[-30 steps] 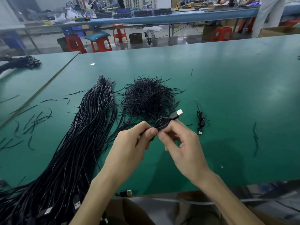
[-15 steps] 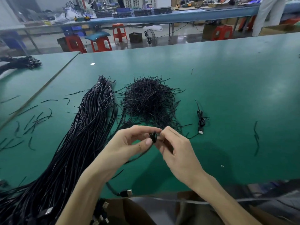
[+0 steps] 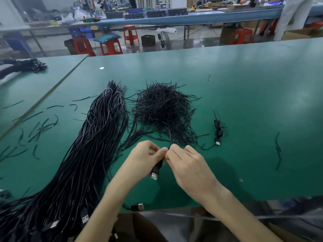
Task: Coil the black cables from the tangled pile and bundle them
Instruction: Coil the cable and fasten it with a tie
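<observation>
A long sheaf of black USB cables (image 3: 87, 147) lies on the green table (image 3: 244, 88), running from the near left edge toward the middle. Right of it sits a mound of short black twist ties (image 3: 160, 107). My left hand (image 3: 145, 159) and my right hand (image 3: 188, 165) meet just in front of the mound, both pinching one black cable (image 3: 158, 167) between fingertips. Its USB plug (image 3: 154, 175) hangs down below my left thumb. A thin black strand rises from between my fingers toward the mound.
A bundled cable (image 3: 218, 131) with its plug lies right of the mound. Loose ties (image 3: 38, 126) are scattered at the left and one more (image 3: 277, 151) at the right. Another plug (image 3: 137, 206) rests at the near edge. Red stools (image 3: 110, 47) stand beyond the table.
The cable's plug, which pointed up and right a second ago, now hangs below my hands. Both hands stayed close together, working the cable between the fingertips.
</observation>
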Tool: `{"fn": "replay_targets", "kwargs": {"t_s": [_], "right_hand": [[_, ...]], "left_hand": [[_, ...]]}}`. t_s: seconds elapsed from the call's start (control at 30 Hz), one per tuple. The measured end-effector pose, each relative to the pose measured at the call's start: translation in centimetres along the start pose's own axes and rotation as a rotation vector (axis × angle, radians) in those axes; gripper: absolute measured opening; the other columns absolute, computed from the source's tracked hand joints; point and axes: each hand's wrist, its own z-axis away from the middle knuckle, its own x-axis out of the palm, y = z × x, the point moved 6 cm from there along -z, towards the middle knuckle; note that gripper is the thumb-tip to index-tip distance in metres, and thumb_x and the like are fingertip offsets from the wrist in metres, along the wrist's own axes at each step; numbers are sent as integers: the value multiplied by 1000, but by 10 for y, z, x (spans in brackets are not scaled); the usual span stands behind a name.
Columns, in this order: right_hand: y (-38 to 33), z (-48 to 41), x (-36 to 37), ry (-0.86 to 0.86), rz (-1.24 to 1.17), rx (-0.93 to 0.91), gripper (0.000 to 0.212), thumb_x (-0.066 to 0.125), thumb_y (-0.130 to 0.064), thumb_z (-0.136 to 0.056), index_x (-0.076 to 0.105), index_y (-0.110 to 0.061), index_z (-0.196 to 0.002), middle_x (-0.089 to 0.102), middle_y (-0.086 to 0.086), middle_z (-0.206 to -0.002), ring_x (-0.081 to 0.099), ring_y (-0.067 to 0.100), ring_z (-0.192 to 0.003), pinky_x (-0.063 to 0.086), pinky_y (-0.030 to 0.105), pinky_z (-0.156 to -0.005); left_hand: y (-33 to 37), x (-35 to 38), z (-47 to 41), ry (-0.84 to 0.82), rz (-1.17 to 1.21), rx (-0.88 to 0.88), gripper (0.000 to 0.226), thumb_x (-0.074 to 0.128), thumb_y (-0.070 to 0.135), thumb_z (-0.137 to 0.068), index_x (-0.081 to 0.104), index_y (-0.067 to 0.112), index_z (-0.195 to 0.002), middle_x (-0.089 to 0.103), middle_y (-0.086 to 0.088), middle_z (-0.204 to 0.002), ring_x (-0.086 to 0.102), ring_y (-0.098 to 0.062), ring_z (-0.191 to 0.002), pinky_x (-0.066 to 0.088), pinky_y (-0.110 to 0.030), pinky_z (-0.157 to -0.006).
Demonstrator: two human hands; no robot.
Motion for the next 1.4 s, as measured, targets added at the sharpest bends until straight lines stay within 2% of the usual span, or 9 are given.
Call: {"fn": "replay_targets", "kwargs": {"t_s": [0.2,0.37,0.53,0.63,0.7,0.83,0.93,1.23,1.4], "right_hand": [[4,4,-6,83,-32,-23,12,63,-16,-101,62,-11,-90,56,0,-85,52,18,-73,49,34,-68],[16,4,-1,-104,-54,114,44,65,-30,-94,55,-9,-132,56,3,-128,54,21,-116,48,35,-103],[39,-1,-8,-12,-53,187,18,65,-18,-94,69,-11,-110,66,0,-97,59,21,-90,52,35,-84],[87,-4,-11,35,-22,437,15,65,-19,-96,71,-9,-104,69,3,-93,55,20,-88,48,34,-83],[125,-3,-8,27,22,586,19,59,-20,-100,71,-7,-104,70,7,-95,52,20,-88,45,35,-82],[184,6,8,-78,38,843,32,50,-32,-105,65,-4,-104,65,13,-100,52,26,-91,43,37,-73],[199,17,20,-112,5,944,43,51,-42,-104,60,-1,-110,56,15,-106,46,26,-94,40,36,-74],[149,17,9,-82,258,716,38,63,-32,-98,57,-5,-124,48,15,-125,42,32,-116,34,45,-97],[87,10,20,-144,38,491,41,59,-20,-99,55,-17,-140,50,2,-134,39,21,-129,27,40,-110]], "left_hand": [[2,-1,0,-147,106,9,32,67,37,-96,62,5,-96,61,2,-52,50,-11,-42,41,-23,-44],[4,-2,1,-117,154,109,27,59,35,-102,75,13,-97,74,-10,-71,62,-27,-53,45,-26,-45],[-9,-18,-4,-65,314,18,40,45,37,-109,73,9,-104,80,-8,-95,76,-29,-70,52,-28,-57],[-26,-60,-8,322,-134,20,20,56,26,-105,70,13,-99,77,-1,-91,72,-19,-70,49,-26,-57],[-34,-81,-1,525,-520,-9,17,63,24,-101,66,10,-111,67,-8,-105,62,-23,-90,47,-31,-71],[-53,-95,3,583,-854,-186,46,70,23,-96,51,-6,-127,48,-30,-127,44,-46,-116,41,-50,-96],[-58,-98,3,565,-902,-224,42,67,23,-97,51,-5,-126,51,-28,-127,48,-44,-117,42,-49,-96],[-46,-88,-4,512,-851,-196,18,53,19,-105,44,5,-100,61,-21,-104,57,-33,-77,39,-38,-64],[-26,-59,-5,454,-574,-86,14,45,20,-108,45,11,-98,53,0,-75,53,-18,-64,34,-34,-52]]}}
